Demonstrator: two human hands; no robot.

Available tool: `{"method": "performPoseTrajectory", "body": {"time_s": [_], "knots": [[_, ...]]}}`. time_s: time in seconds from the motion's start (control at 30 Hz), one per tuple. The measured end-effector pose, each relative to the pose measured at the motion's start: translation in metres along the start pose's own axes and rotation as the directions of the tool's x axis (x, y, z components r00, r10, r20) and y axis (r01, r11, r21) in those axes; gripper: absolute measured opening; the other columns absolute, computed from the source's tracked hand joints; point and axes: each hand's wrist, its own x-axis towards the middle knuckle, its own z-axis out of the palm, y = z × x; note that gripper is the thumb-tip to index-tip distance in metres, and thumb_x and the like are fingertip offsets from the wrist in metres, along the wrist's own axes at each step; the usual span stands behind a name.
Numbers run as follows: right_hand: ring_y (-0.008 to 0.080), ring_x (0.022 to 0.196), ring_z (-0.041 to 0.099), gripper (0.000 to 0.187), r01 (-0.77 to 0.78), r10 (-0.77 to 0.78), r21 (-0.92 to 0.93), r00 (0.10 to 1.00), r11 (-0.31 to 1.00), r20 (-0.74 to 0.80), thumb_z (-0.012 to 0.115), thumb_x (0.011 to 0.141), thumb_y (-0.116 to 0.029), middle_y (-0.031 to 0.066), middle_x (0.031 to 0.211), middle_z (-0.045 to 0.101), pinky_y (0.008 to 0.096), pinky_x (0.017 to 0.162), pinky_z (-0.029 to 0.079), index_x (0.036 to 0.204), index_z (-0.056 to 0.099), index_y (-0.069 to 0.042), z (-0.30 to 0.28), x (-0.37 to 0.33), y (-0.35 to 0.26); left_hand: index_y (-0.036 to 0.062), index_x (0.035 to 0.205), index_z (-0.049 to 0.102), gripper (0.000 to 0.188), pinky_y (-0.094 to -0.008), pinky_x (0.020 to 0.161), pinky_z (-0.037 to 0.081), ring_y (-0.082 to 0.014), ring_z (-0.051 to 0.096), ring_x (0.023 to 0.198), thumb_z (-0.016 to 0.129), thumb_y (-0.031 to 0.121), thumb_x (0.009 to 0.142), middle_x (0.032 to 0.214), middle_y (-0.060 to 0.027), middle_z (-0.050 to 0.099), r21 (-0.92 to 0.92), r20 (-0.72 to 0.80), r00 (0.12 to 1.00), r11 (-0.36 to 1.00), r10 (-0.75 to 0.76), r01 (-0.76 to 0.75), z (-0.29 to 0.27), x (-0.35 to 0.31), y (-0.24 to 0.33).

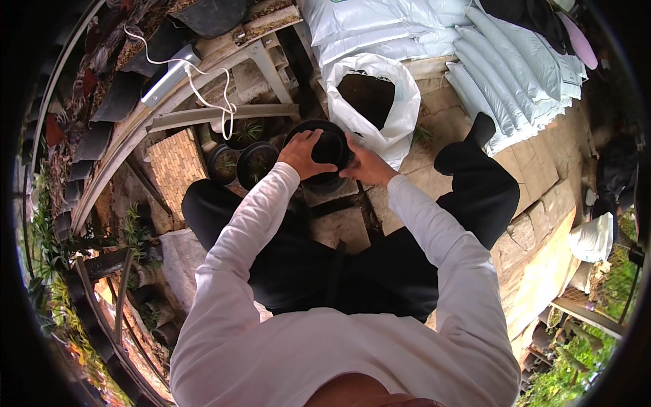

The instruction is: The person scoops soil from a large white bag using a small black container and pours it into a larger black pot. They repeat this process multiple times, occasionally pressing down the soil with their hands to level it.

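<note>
A round black plant pot (331,144) is between my two hands, in front of my bent legs. My left hand (306,156) grips its left side, with the thumb lying across the opening. Against the right side, the fingers of my right hand (367,163) are curled round the wall. Another dark round rim shows just beneath, so it may stand in or on a second pot; I cannot tell which. Just beyond my right hand stands an open white sack (409,102) with dark soil inside. Two small black pots with green seedlings (258,163) (224,165) sit left of my left hand.
Full pale sacks (386,27) are piled at the back, with more stacked (508,74) at the right. A bench frame (224,117) on the left carries a grey power strip (169,76) with a hanging white cable. Paving stones (536,149) lie at the right.
</note>
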Motion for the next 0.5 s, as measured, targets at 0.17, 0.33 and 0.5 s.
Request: {"method": "performPoseTrajectory", "body": {"time_s": [0.17,0.33,0.5], "knots": [[0.0133,0.073,0.06,0.116,0.059,-0.059,0.08,0.998,0.995,-0.002,0.083,0.09,-0.004,0.0051,0.09,0.067,0.0326,0.07,0.055,0.171,0.002,-0.016,0.033,0.011,-0.025,0.0112,0.16,0.042,0.118,-0.0468,0.124,0.037,-0.038,0.042,0.149,0.087,0.07,0.068,0.157,-0.0206,0.048,0.055,0.029,0.998,0.997,-0.052,0.05,-0.01,-0.025,-0.027],[0.013,0.072,0.06,0.116,0.083,-0.079,0.124,0.996,0.989,-0.032,0.082,0.09,-0.004,0.0051,0.089,0.066,0.0324,0.068,0.055,0.171,0.0,-0.017,0.027,0.008,-0.022,0.0115,0.159,0.043,0.117,-0.0469,0.123,0.039,-0.0397,0.045,0.147,0.089,0.068,0.067,0.155,-0.023,0.05,0.045,-0.067,0.997,0.999,0.029,-0.026,-0.01,-0.018,-0.021],[0.0134,0.071,0.061,0.116,0.069,-0.067,0.088,0.997,0.994,-0.026,0.081,0.091,-0.003,0.0051,0.09,0.066,0.0316,0.065,0.055,0.171,-0.001,-0.017,0.022,0.009,-0.011,0.0119,0.16,0.042,0.118,-0.0471,0.121,0.041,-0.0407,0.047,0.145,0.089,0.067,0.067,0.153,-0.0237,0.051,-0.004,-0.068,0.998,1.0,0.016,-0.017,-0.005,-0.013,-0.014]]}}
